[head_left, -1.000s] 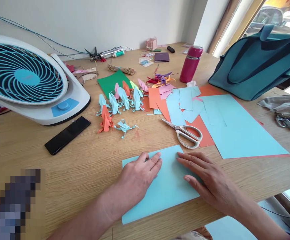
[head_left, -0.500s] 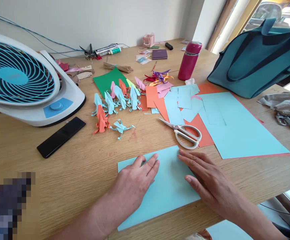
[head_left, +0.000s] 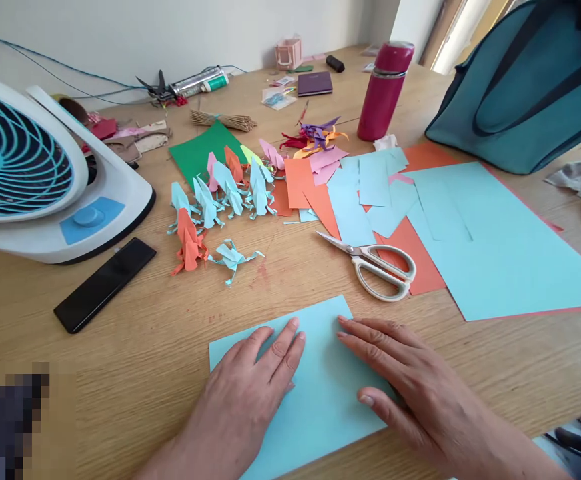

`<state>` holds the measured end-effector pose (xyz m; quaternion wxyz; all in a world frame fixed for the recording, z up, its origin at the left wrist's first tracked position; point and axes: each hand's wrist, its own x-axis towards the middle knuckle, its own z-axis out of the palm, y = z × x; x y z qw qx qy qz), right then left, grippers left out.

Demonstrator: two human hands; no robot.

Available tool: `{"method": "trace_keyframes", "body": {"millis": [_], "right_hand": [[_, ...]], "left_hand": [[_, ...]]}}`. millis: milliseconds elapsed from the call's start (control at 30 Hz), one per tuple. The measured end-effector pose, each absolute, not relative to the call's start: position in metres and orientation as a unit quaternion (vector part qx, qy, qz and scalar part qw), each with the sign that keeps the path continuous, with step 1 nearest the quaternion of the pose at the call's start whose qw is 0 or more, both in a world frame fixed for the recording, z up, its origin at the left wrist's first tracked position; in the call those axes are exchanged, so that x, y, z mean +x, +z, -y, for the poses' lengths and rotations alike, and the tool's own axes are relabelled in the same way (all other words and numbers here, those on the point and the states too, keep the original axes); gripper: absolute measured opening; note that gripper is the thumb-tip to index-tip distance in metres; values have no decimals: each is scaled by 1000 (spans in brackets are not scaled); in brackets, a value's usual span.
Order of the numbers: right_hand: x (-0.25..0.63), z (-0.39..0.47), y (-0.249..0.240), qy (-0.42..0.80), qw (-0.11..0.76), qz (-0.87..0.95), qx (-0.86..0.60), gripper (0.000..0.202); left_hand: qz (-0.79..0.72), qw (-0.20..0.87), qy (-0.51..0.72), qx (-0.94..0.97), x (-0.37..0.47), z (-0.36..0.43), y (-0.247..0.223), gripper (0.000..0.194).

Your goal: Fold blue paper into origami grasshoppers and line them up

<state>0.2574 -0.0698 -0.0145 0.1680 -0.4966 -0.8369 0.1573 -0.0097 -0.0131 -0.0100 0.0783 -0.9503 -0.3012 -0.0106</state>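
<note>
A light blue sheet of paper (head_left: 330, 393) lies on the wooden table in front of me. My left hand (head_left: 253, 390) rests flat on its left part, fingers spread a little. On its right part lies my right hand (head_left: 405, 380), fingers stretched out and thumb apart. White-handled scissors (head_left: 377, 260) lie just beyond the sheet. Several folded paper figures stand farther back, among them an orange one (head_left: 189, 243) and a small light blue one (head_left: 233, 257). Cut orange and blue pieces (head_left: 353, 207) and a large light blue sheet (head_left: 515, 260) spread out at the right.
At the left stand a white fan (head_left: 115, 180) and a black phone (head_left: 105, 283). Behind are a green sheet (head_left: 200, 150), a bundle of sticks (head_left: 225, 121), a magenta bottle (head_left: 385, 93) and a purple notebook (head_left: 315, 84). A teal bag (head_left: 525, 93) sits at the right.
The view has shifted slightly, so the fan sits farther left and the bag farther right. Both hands stay on the sheet; my right thumb is spread farther from its fingers.
</note>
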Motion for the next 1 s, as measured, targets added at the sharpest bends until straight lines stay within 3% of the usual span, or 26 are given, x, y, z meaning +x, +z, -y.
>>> {"method": "trace_keyframes", "body": {"millis": [267,1000], "right_hand": [[259,67,-13,134,173,847,-485,58],[258,64,-11,136,202,839,-487,58]], "left_hand": [[287,44,-53,-955,-9,9,-11,41],[315,36,-16,-948,-9,8,-12,43]]}}
